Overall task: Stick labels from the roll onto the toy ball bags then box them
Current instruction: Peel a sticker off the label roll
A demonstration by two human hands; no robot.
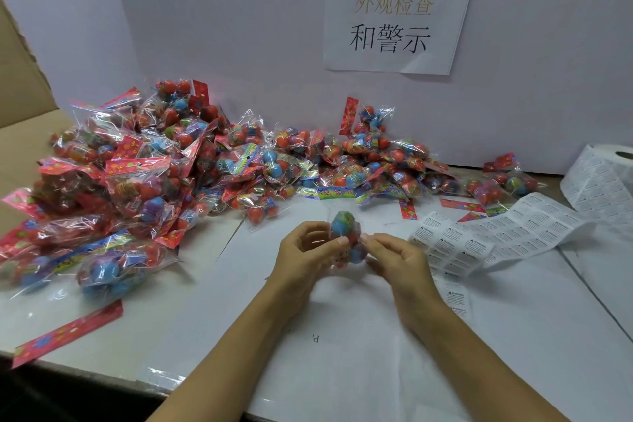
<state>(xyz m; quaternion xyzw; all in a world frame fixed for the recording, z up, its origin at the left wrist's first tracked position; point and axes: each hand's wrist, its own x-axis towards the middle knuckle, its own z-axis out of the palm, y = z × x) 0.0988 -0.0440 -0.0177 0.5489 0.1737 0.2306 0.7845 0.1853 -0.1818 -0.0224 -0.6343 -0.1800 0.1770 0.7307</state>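
Note:
A clear toy ball bag (346,233) with blue, green and red balls is held just above the white table, at the centre. My left hand (305,253) grips it from the left, thumb on its front. My right hand (394,259) pinches its right side with thumb and forefinger; whether a label is under the fingertips I cannot tell. The label roll (606,178) stands at the far right, and its unrolled strip of white warning labels (496,233) lies across the table toward my right hand.
A large heap of toy ball bags (191,164) covers the left and back of the table (342,336). A loose red header card (68,332) lies near the front left edge. A cardboard box flap (20,79) rises at far left. A paper sign (397,14) hangs on the white wall.

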